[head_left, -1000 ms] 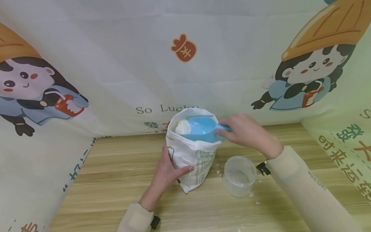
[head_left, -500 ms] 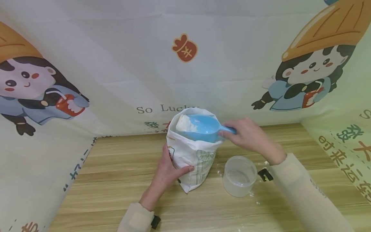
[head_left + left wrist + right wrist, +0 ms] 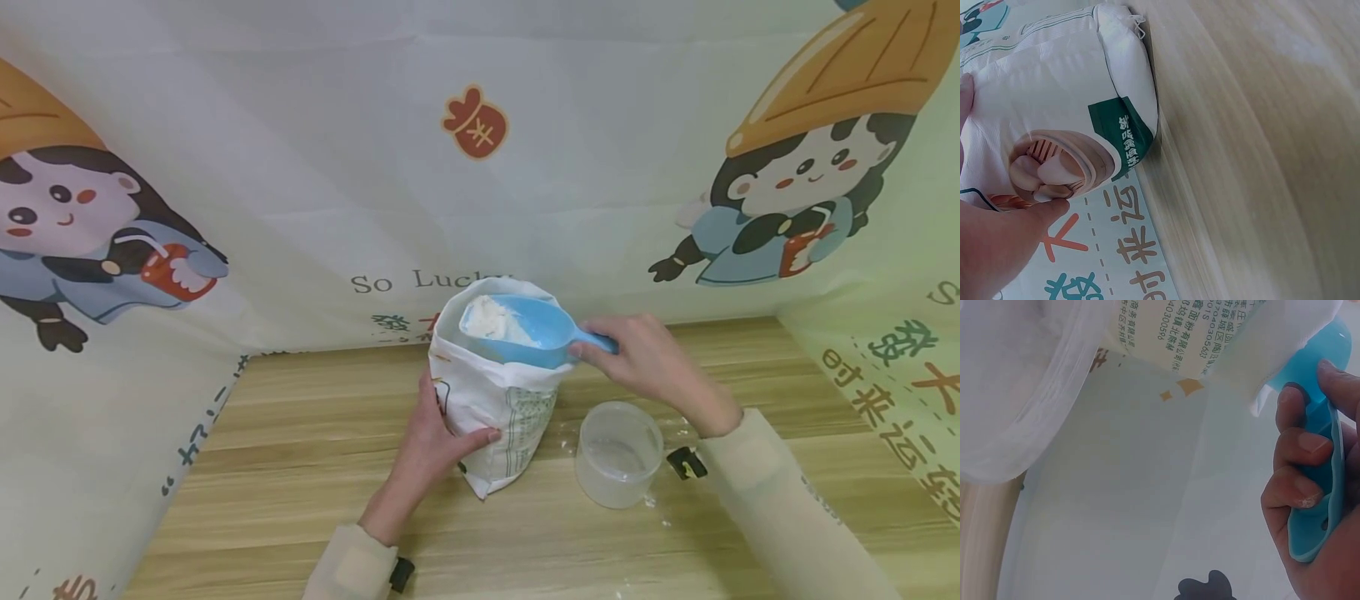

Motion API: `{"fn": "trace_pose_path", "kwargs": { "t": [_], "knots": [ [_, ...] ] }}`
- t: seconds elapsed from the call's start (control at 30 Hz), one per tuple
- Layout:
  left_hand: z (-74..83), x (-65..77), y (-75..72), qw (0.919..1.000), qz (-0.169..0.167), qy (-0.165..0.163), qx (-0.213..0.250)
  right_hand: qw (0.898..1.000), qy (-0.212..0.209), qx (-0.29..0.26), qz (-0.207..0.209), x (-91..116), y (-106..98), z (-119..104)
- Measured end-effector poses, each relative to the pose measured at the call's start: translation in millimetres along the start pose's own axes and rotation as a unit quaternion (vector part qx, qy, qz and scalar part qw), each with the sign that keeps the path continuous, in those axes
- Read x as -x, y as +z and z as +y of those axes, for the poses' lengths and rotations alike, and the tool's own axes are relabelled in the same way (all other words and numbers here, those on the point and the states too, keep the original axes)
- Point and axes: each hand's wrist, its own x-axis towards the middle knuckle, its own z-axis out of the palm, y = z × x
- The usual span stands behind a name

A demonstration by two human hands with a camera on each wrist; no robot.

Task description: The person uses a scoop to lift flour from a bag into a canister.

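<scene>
the left hand (image 3: 438, 437) holds the side of a white bag (image 3: 487, 417), its thumb across the near face and its fingers round the left side. the bag stands on the worktop (image 3: 300, 450) with its mouth open, above and to the right of that hand. a picture of a steamer basket (image 3: 1063, 164) and a dark green patch (image 3: 1124, 134) are printed on the bag, just beyond the left thumb.

the right hand (image 3: 637, 354) grips the handle of a blue scoop (image 3: 551, 325), fingers curled round it; one fingertip has a whitish dusting. the scoop's bowl lies left of this hand, at the mouth of the bag, with white powder (image 3: 491, 321) heaped toward the end farthest from the hand. how deep the bowl sits is hard to tell.

below the right hand, on its near side, a clear tub (image 3: 619, 467) stands upright, apart from the bag. beyond both hands hangs a printed backdrop (image 3: 337, 125).
</scene>
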Motion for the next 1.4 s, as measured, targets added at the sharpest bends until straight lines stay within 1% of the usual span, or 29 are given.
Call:
{"fn": "trace_pose_path", "kwargs": {
  "t": [0.4,0.67,0.77,1.03,1.2,1.3,1.4],
  "knots": [
    [0.2,-0.3,-0.2,1.0000,0.001,0.000,-0.003,1.000,-0.006,-0.004,0.012,2.1,-2.0,-3.3],
    [0.1,0.1,-0.4,1.0000,0.002,0.004,-0.005,1.000,0.028,-0.011,0.003,4.4,-11.4,-6.6],
    [0.1,0.1,-0.4,1.0000,0.002,0.006,-0.003,0.999,0.034,-0.011,0.001,5.8,-15.6,-7.6],
    [0.7,0.3,-0.3,0.9999,0.001,-0.001,-0.012,0.999,0.021,-0.012,0.033,12.8,-25.4,-7.2],
    [0.5,0.3,-0.1,1.0000,-0.001,-0.003,-0.001,0.999,0.024,-0.007,0.046,19.2,-30.7,-6.4],
    [0.3,-0.1,0.1,1.0000,0.000,0.001,0.010,0.998,0.031,-0.006,0.049,23.3,-33.6,-5.9],
    [0.2,-0.1,0.2,0.9999,0.001,0.005,0.015,0.998,0.028,-0.001,0.060,27.4,-36.4,-5.1]
  ]
}}
